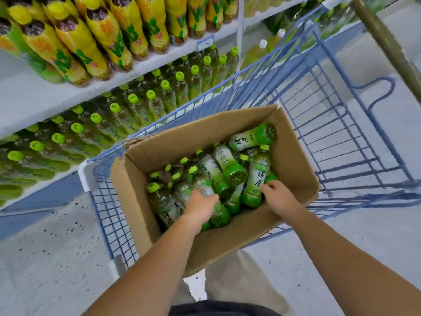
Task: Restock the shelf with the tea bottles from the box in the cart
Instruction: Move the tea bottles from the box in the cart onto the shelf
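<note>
Head view: in the cardboard box (pixel 205 133), left hand (pixel 200 205) grips a clear plastic bottle (pixel 206 189), right hand (pixel 279 194) a green-labelled bottle (pixel 256 179).

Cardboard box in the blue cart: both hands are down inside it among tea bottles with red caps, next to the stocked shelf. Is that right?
Not quite: the head view shows light green caps, not red. The rest stands: left hand and right hand are down inside the cardboard box in the blue cart, among the tea bottles, next to the stocked shelf.
</note>
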The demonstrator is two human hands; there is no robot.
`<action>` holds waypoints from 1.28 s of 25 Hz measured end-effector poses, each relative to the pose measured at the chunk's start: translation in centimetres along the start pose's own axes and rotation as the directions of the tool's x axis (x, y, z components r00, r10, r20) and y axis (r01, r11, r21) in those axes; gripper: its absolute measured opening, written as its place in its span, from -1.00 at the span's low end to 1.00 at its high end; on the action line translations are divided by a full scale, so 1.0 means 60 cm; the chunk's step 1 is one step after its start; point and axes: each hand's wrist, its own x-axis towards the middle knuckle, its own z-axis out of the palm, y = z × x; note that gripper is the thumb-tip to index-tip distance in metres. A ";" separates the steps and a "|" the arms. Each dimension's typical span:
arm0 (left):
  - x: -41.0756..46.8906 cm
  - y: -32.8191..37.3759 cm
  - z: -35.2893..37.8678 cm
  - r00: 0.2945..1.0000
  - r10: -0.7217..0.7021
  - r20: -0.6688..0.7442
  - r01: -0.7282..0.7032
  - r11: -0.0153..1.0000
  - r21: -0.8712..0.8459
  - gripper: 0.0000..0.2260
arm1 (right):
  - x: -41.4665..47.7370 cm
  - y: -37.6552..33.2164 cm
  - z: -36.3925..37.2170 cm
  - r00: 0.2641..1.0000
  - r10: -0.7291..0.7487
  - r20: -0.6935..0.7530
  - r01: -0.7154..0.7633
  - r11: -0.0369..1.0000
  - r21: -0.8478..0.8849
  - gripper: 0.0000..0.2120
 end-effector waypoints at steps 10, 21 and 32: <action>0.120 -0.027 0.090 0.941 -0.165 -0.297 0.184 0.982 0.038 -0.32 | 0.146 0.029 0.045 0.991 0.125 0.038 -0.125 0.992 -0.016 -0.71; 0.129 -0.046 0.057 0.956 -0.129 -0.263 0.149 0.987 0.056 -0.51 | 0.175 0.037 0.072 0.981 0.189 -0.051 -0.183 0.978 0.103 -0.25; -0.030 -0.023 0.018 0.998 -0.021 -0.067 0.008 0.984 -0.178 -0.54 | 0.044 -0.009 0.004 0.945 0.199 0.261 -0.291 0.875 0.386 -0.63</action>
